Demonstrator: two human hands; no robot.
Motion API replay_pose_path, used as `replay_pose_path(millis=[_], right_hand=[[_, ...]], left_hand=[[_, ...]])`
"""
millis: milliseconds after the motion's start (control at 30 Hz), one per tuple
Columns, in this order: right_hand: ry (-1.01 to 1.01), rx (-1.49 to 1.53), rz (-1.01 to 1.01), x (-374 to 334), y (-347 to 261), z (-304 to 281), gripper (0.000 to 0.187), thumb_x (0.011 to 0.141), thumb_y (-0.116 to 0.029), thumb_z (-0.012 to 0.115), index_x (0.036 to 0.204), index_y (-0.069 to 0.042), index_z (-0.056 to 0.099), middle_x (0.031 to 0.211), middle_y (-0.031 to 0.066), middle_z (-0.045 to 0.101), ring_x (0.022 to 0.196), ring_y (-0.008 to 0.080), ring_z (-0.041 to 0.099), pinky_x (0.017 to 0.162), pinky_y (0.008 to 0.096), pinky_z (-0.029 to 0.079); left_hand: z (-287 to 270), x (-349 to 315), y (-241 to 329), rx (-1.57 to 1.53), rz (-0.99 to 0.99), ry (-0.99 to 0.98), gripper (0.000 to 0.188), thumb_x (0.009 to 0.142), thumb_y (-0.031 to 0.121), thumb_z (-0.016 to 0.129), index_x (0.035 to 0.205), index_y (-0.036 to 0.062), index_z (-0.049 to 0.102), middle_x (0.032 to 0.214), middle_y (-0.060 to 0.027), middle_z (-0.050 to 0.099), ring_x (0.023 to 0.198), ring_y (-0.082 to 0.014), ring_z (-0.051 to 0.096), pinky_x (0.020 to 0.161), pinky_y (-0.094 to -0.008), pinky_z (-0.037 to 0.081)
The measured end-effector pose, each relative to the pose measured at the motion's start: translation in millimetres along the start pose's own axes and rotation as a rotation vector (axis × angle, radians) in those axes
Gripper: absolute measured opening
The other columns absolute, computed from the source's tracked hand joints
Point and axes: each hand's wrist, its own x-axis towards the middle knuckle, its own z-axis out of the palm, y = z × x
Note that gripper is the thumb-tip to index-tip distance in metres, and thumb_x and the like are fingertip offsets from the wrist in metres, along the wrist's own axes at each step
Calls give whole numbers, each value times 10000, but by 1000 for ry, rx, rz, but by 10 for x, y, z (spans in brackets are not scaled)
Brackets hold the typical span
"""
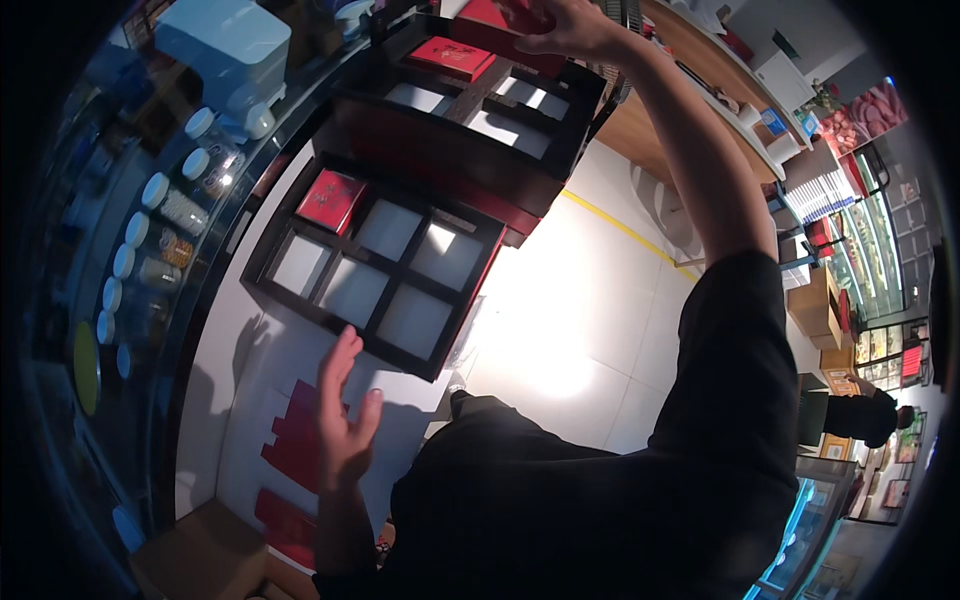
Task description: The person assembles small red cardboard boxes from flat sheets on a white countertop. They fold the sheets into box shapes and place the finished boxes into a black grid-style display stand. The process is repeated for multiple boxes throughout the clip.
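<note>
My right hand [575, 30] reaches far forward, thumb and fingers spread over a red box [488, 12] at the top edge; whether it presses on it I cannot tell. Beside that box another flat red box [452, 58] sits in the far black divided case [430, 118]. My left hand [348, 415] is open and holds nothing, just off the near corner of a second black divided tray [362, 262]. One red box [331, 200] fills that tray's far left compartment. Its other compartments show pale bottoms.
White-lidded jars [180, 205] line the glass counter on the left. Flat red card pieces [295, 435] lie near my left forearm, with a cardboard box [200, 555] at lower left. A wooden counter [680, 110] runs along the far right; another person [860, 415] stands farther right.
</note>
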Motion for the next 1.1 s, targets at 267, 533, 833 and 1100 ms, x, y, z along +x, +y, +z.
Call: replay_pose_path(millis=[267, 533, 833, 1100], right_hand=[[-198, -261, 251, 386, 1276, 722, 941, 584, -369, 773, 1393, -234, 311, 1315, 150, 410, 1191, 321, 450, 927, 438, 457], [-396, -98, 272, 240, 1120, 641, 962, 621, -381, 771, 1415, -202, 260, 1366, 145, 392, 1192, 316, 464, 977, 427, 414], [-340, -47, 289, 277, 1201, 704, 997, 599, -372, 783, 1412, -140, 253, 1294, 164, 477, 1137, 293, 517, 937, 390, 439], [-327, -53, 291, 271, 1300, 751, 1049, 582, -421, 802, 1420, -138, 238, 1325, 182, 443, 1177, 305, 486, 961, 392, 425]], left_hand=[[382, 370, -133, 313, 161, -104, 494, 880, 258, 564, 1290, 40, 395, 1339, -189, 394, 1241, -339, 400, 993, -452, 372], [665, 878, -36, 246, 292, -190, 477, 896, 297, 532, 1273, 27, 424, 1327, -203, 401, 1216, -350, 419, 982, -459, 373], [1229, 1881, 243, 638, 654, -148, 486, 868, 224, 553, 1290, 17, 431, 1372, -164, 366, 1301, -309, 321, 1082, -481, 248], [1624, 2242, 55, 719, 762, -143, 339, 810, 150, 576, 1135, 61, 535, 1109, -106, 515, 1185, -260, 435, 1071, -455, 268]])
